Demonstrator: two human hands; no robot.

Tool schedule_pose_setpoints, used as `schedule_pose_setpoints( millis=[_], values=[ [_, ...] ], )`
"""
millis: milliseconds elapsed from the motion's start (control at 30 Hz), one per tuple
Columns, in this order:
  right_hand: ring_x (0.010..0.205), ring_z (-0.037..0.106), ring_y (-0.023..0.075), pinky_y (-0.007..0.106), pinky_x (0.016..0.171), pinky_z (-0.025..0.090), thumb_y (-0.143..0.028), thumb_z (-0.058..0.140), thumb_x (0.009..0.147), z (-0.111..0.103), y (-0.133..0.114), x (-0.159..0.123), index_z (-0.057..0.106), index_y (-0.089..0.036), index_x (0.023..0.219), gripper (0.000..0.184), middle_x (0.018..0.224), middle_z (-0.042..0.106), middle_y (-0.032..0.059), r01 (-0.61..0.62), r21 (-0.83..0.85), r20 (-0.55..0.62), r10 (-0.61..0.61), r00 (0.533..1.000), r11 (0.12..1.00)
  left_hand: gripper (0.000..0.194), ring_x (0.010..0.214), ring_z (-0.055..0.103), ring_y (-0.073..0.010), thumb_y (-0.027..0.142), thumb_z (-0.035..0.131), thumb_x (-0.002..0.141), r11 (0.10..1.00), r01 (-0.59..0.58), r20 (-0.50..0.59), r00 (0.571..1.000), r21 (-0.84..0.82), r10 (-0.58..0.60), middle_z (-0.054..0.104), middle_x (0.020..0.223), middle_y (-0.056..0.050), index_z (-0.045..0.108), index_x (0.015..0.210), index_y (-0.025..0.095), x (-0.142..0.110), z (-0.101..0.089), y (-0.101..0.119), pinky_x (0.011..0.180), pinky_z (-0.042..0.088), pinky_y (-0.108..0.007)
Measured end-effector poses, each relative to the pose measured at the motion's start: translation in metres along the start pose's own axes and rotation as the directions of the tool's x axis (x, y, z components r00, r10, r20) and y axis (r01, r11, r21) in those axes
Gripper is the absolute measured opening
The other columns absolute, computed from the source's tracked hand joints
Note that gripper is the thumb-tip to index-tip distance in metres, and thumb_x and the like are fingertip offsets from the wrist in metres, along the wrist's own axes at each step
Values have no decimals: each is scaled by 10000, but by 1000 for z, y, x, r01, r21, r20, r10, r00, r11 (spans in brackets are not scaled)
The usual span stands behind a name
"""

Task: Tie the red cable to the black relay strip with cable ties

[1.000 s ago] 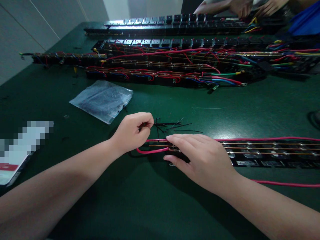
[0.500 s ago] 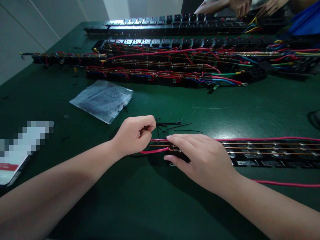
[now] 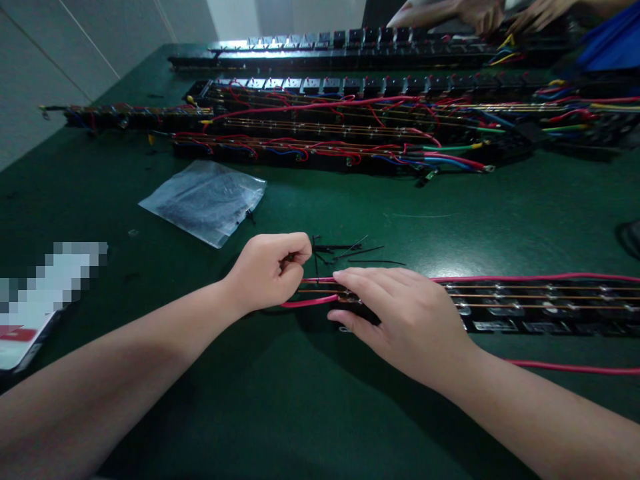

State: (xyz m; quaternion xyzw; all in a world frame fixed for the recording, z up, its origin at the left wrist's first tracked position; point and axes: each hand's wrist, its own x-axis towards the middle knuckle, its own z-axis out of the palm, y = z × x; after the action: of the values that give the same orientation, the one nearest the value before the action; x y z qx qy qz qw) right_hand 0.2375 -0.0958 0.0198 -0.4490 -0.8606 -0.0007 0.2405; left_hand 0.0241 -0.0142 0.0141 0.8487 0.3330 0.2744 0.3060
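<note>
My left hand (image 3: 267,270) is closed in a fist at the left end of a long black strip (image 3: 505,327) with thin brass-coloured rods. Red wires (image 3: 313,303) run from that end to the fist and pass out of sight behind it; what the fingers hold is hidden. An upright black cable tie (image 3: 315,260) stands right beside the fingertips. Across the strip lies my right hand (image 3: 410,317), its fingers along the far side and its thumb at the near side, holding the strip's end. Another red wire (image 3: 540,277) runs along the far edge.
Several loose cable ties (image 3: 360,250) lie behind my hands on the green table (image 3: 280,407). A clear plastic bag (image 3: 207,200) is farther left, and a blurred-out phone-like object (image 3: 50,300) at the left edge. Wired strips (image 3: 320,143) fill the back, where another person's hands (image 3: 483,17) work.
Hardly anything differs: both of my hands keep their places on the strip and wires. At the back, the other person's hands have shifted slightly.
</note>
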Motion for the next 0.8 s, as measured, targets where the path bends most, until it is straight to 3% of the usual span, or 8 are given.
schedule_pose_setpoints(
  millis=[567,800],
  values=[
    [934,717,249,392,778,549,-362,625,909,0,0,-1,672,-119,1100,313,1066,759,114,0,1,8,0,1000,1000,229,559,312,-97,14,403,690,999,25,-10,1000,-33,-25,345,630,53,295,674,215,2,1,-3,529,263,-276],
    [928,717,249,381,771,541,-354,624,908,1,-1,-1,669,-118,1097,306,1056,759,118,10,-2,-4,-10,1000,1000,189,539,324,-95,32,404,688,999,53,3,999,-5,-53,384,617,49,340,657,207,2,0,-2,505,250,-274]
  ],
)
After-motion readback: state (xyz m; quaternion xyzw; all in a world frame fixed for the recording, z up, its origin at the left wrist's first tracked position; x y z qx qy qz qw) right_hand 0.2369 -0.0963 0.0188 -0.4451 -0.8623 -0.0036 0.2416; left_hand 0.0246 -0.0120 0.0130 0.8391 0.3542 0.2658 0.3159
